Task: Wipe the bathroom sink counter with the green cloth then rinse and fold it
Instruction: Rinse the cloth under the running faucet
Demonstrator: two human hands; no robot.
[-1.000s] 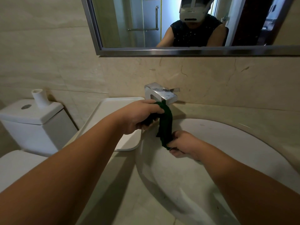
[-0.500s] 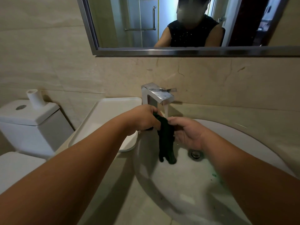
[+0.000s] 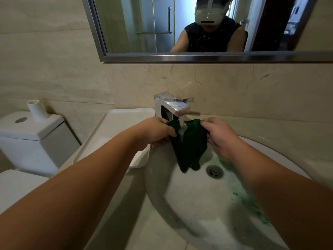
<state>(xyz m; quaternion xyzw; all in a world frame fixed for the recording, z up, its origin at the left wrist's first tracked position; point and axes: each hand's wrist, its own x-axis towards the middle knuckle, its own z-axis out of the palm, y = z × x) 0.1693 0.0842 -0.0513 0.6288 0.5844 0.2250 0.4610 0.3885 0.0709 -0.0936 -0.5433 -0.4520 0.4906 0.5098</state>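
The dark green cloth (image 3: 189, 147) hangs spread between both hands under the chrome faucet (image 3: 173, 107), and a stream of water falls onto its top edge. My left hand (image 3: 156, 132) grips the cloth's upper left corner. My right hand (image 3: 220, 136) pinches the upper right corner. The cloth's lower end droops into the white sink basin (image 3: 194, 201), just left of the drain (image 3: 214, 171). Green-tinted water and specks lie in the basin on the right side.
A white rectangular tray (image 3: 115, 136) sits on the beige counter (image 3: 281, 139) left of the faucet. A toilet tank (image 3: 30, 139) stands further left. The mirror (image 3: 198, 26) on the tiled wall reflects a person wearing a headset.
The hands have moved apart and opened the bunched cloth out wide under the running water. My right hand went from the cloth's lower end up to its top right corner.
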